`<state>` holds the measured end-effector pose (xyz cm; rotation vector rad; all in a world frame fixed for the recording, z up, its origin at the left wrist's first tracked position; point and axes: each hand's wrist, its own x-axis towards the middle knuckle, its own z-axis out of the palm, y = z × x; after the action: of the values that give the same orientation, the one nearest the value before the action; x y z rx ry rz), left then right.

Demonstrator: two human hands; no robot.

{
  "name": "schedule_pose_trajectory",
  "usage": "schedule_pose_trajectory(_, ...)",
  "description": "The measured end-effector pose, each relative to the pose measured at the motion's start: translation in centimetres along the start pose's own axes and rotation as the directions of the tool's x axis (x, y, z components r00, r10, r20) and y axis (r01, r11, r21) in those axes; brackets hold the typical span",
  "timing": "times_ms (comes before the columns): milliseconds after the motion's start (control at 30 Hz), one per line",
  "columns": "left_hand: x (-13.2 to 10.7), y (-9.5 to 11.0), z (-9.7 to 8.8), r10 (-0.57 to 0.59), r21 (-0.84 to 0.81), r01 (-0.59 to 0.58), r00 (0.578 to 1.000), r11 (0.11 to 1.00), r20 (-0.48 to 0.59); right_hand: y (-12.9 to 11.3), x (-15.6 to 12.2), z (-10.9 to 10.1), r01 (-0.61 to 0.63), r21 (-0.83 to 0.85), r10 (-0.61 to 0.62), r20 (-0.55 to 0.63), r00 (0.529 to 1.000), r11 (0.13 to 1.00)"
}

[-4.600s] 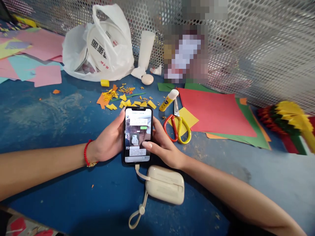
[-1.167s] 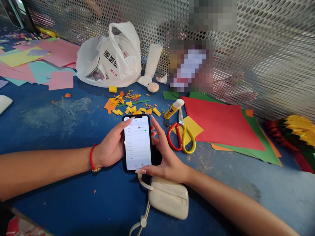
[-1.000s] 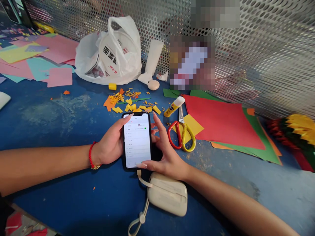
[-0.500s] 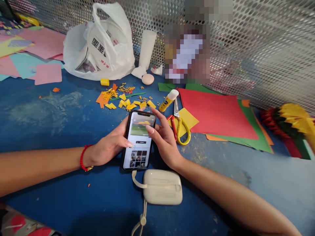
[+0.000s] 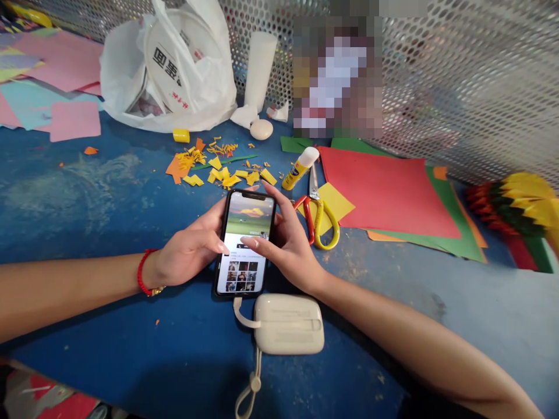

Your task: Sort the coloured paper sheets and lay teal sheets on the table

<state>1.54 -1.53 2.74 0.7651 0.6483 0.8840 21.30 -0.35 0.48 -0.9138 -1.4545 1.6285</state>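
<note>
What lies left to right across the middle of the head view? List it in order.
red string bracelet → smartphone → red-and-yellow scissors → red paper sheet → pleated paper fan

Glossy glass smartphone (image 5: 241, 273), matt red paper (image 5: 384, 195), perforated metal screen (image 5: 471, 99)

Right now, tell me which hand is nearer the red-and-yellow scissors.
Right. The right hand sits just beside the scissors, to the left of their handles; the left hand is farther away, on the far side of the phone.
</note>
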Motion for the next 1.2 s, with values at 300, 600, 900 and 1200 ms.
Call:
schedule_pose_trajectory(300,0.6,0.3,-0.4,-0.080,-0.129,0.059,0.983,0.990,-0.163,-0.3,-0.3,-0.1,0.032,0.000,-0.032,0.062,0.998,0.999)
schedule_pose_trajectory(600,0.8,0.0,-0.8,-0.068,-0.168,0.045,0.989,0.985,-0.132,0.2,-0.2,-0.2,0.023,-0.096,-0.018,0.048,0.999,0.995)
schedule_pose_trajectory(900,0.9,0.0,-0.7,-0.066,-0.182,0.034,0.983,0.983,-0.169,-0.5,-0.3,0.0,0.019,-0.047,-0.016,0.064,0.998,0.999)
schedule_pose_trajectory(1200,1.0,0.0,-0.6,-0.057,-0.188,0.023,0.982,0.982,-0.181,-0.5,-0.4,-0.1,0.009,-0.100,-0.004,0.043,0.999,0.995)
